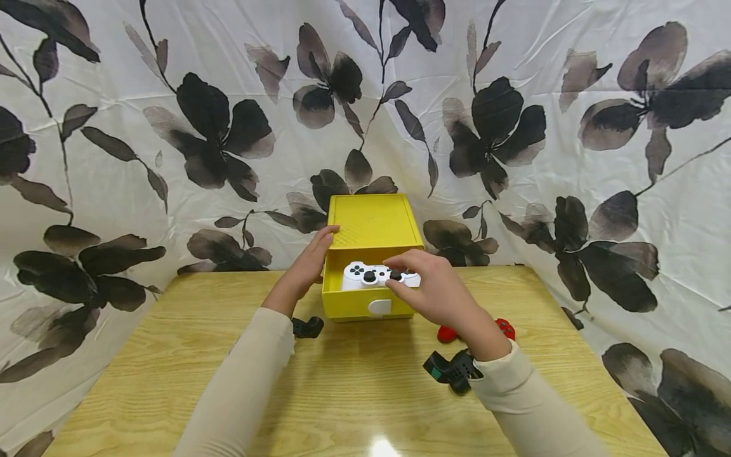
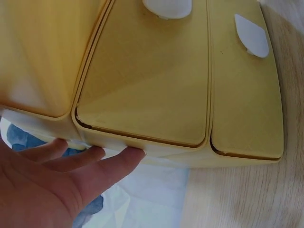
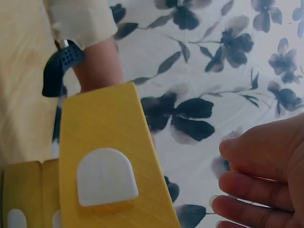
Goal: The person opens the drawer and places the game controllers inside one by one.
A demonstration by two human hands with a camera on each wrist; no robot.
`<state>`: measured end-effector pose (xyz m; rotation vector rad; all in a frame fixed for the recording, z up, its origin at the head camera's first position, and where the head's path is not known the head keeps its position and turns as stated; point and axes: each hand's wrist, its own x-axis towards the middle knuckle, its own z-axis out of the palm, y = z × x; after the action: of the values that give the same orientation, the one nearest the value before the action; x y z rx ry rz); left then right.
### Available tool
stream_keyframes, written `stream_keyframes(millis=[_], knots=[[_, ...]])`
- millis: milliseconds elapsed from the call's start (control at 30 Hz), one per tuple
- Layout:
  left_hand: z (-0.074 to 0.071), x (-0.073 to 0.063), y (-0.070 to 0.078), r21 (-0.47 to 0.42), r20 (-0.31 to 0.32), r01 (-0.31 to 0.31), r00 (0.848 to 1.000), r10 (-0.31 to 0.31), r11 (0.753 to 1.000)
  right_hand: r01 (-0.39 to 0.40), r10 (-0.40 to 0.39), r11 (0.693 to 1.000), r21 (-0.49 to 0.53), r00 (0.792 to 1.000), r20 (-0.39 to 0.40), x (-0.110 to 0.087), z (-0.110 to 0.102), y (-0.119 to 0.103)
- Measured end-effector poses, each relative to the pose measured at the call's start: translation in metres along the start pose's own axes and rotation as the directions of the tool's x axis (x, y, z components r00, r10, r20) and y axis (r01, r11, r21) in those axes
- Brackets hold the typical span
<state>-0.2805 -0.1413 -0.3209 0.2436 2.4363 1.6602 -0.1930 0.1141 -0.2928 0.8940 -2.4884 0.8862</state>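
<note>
A yellow drawer box (image 1: 374, 219) stands on the table, its top drawer (image 1: 345, 304) pulled out. Inside that drawer sits a white game controller (image 1: 355, 271) with black sticks. My left hand (image 1: 308, 261) rests against the box's left side; the left wrist view shows straight fingers (image 2: 109, 168) touching the side wall. Over the drawer's right part hovers my right hand (image 1: 438, 289), thumb and fingers apart, overlapping the controller's right end in the head view. From the right wrist, the hand (image 3: 266, 175) appears above the drawer front with nothing between the fingers.
A red controller (image 1: 505, 327) lies on the wooden table (image 1: 365, 387), partly hidden behind my right wrist. Two lower drawers (image 2: 147, 85) with white tabs are closed. Floral cloth (image 1: 365, 127) hangs behind the table. Black devices (image 1: 454, 370) are strapped to both wrists.
</note>
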Motion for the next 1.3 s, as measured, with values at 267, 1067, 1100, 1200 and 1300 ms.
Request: stream_keyframes(millis=[267,1067,1100,1200,1300], knots=[[0.0,0.007,-0.006,-0.009,-0.012,0.0,1.0,0.0,1.0,0.021,-0.02,1.0,0.012,0.994,-0.105,-0.018,0.004,-0.001],[0.001,0.005,-0.006,0.045,-0.01,0.001,1.0,-0.001,0.999,0.029,0.05,0.974,0.225,0.94,-0.337,-0.047,0.042,0.008],[0.001,0.007,-0.009,0.04,-0.015,-0.001,1.0,0.002,0.999,0.024,0.058,0.974,0.227,0.936,-0.348,-0.048,0.045,0.009],[0.0,0.017,-0.021,0.037,-0.035,-0.02,0.999,0.021,0.999,0.012,0.078,0.973,0.23,0.922,-0.38,-0.052,0.054,0.01],[0.001,0.023,-0.031,0.052,-0.057,-0.045,0.997,0.048,0.998,0.015,0.088,0.97,0.241,0.906,-0.413,-0.054,0.063,0.011]])
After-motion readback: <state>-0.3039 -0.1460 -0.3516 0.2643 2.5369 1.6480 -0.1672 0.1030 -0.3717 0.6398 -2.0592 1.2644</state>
